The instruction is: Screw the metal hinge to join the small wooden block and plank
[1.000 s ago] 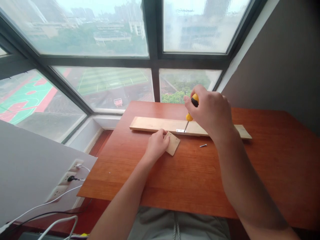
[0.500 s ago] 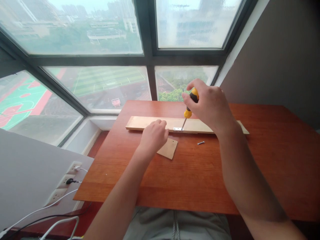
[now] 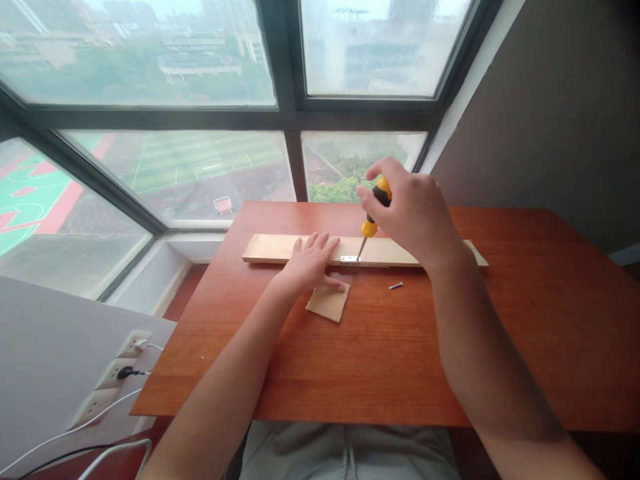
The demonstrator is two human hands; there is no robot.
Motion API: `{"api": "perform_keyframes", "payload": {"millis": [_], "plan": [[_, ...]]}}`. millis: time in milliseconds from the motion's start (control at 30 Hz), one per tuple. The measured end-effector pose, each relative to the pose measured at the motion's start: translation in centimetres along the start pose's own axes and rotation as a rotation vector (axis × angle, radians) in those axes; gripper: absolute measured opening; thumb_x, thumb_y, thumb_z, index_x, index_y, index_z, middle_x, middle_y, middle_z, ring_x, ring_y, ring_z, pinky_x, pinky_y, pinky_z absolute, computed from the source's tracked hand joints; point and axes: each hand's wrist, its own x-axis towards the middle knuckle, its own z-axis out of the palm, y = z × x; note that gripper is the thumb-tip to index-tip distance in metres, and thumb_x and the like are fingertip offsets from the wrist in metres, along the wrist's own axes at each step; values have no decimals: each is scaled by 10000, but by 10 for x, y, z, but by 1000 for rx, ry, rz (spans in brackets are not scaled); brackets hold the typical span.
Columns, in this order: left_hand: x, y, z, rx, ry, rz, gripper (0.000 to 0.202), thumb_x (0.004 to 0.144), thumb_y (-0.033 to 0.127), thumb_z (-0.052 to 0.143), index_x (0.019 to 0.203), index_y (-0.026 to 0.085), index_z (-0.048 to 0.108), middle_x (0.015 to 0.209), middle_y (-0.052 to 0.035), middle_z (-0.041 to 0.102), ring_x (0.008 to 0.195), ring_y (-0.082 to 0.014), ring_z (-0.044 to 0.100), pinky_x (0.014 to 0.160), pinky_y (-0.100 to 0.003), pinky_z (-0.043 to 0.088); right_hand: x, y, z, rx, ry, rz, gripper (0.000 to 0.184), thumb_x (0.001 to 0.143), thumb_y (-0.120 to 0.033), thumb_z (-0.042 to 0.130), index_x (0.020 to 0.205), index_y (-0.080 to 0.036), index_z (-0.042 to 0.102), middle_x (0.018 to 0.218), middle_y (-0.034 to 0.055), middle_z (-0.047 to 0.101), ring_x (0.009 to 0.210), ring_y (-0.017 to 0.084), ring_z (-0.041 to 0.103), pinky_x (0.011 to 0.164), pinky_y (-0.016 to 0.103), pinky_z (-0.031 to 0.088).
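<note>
Right hand point(image 3: 413, 210) is gripping a screwdriver point(image 3: 369, 229), fingers curled, tip meeting the metal plate point(image 3: 347, 261) on the long board point(image 3: 265, 248); left hand point(image 3: 306, 267) is resting splayed there, gripping nothing. Plate's looking placed, but one screw point(image 3: 395, 286) is lying loose on the table point(image 3: 390, 360).

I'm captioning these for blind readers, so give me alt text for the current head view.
A right hand holds a yellow-and-black screwdriver, its tip at a metal plate on a board, while the left hand is spread over the board. A small wooden piece and a screw lie nearer the wearer on the table, by windows.
</note>
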Motion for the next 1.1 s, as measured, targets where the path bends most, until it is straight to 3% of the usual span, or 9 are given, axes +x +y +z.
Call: {"api": "perform_keyframes", "payload": {"millis": [200, 400, 567, 900, 1100], "plan": [[-3, -4, -1, 12, 29, -17, 808, 754, 523, 766, 1426, 218, 438, 1541, -198, 387, 1446, -390, 292, 1148, -580, 200, -2, 0, -3, -12, -12, 8, 168, 882, -353, 611, 1010, -244, 623, 651, 7, 599, 610, 198, 568, 602, 324, 424], [2, -23, -1, 24, 139, 27, 536, 925, 559, 535, 1323, 201, 534, 1423, -161, 531, 1320, -309, 473, 1090, -425, 321, -3, 0, -3, -43, -27, 29, 196, 882, -358, 607, 1035, -239, 639, 674, 21, 615, 612, 204, 559, 611, 334, 412], [6, -37, 6, 90, 174, -4, 553, 927, 613, 495, 1316, 225, 557, 1370, -139, 573, 1290, -314, 493, 1103, -447, 282, -3, -1, -5, -61, -55, 32, 229, 887, -373, 596, 1063, -235, 645, 691, 25, 633, 636, 204, 567, 627, 329, 405], [1, -23, 3, 147, 107, -41, 642, 899, 700, 457, 1310, 219, 559, 1239, -136, 609, 1124, -314, 581, 974, -406, 406, -6, -5, -16, -112, -120, 116, 300, 891, -443, 582, 1094, -234, 652, 711, 27, 653, 653, 211, 585, 624, 327, 395], [6, -27, 8, 140, 142, -15, 614, 889, 688, 497, 1306, 244, 567, 1257, -116, 612, 1146, -308, 574, 993, -407, 395, -7, -9, -18, -94, -73, 35, 270, 894, -421, 591, 1075, -231, 657, 707, 25, 662, 651, 206, 589, 648, 328, 414]]}}
